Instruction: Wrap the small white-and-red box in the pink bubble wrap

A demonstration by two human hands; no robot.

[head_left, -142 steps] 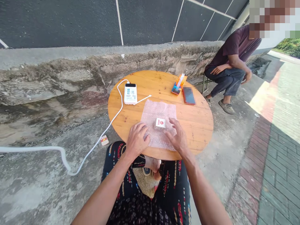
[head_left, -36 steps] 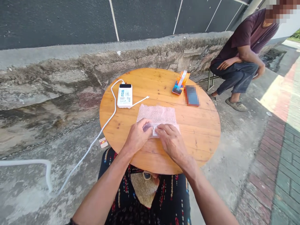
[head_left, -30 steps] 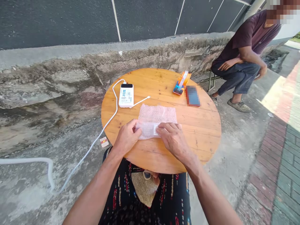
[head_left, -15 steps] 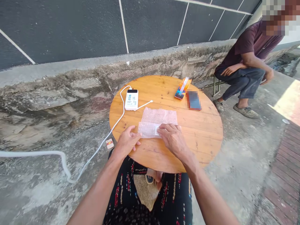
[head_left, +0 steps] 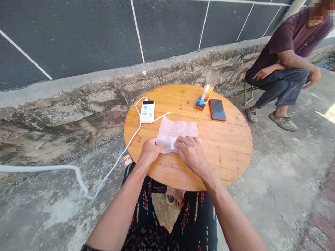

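A sheet of bubble wrap (head_left: 178, 128) lies on the round wooden table (head_left: 225, 146), its near edge folded over a small box that shows only as a pale lump. My left hand (head_left: 150, 151) grips the left end of the folded part, fingers curled on it. My right hand (head_left: 190, 152) presses down on the fold's right side, fingers closed over the wrapped box.
A white power bank (head_left: 147, 111) with a white cable (head_left: 110, 170) sits at the table's left. An orange tape dispenser (head_left: 203, 97) and a red-edged phone (head_left: 217, 109) lie at the back right. Another person (head_left: 282, 66) sits on a stool to the right. A concrete ledge runs behind.
The bare box on the flat sheet is now covered by the folded near edge. In the last half second my left hand moved back onto the fold's left end.
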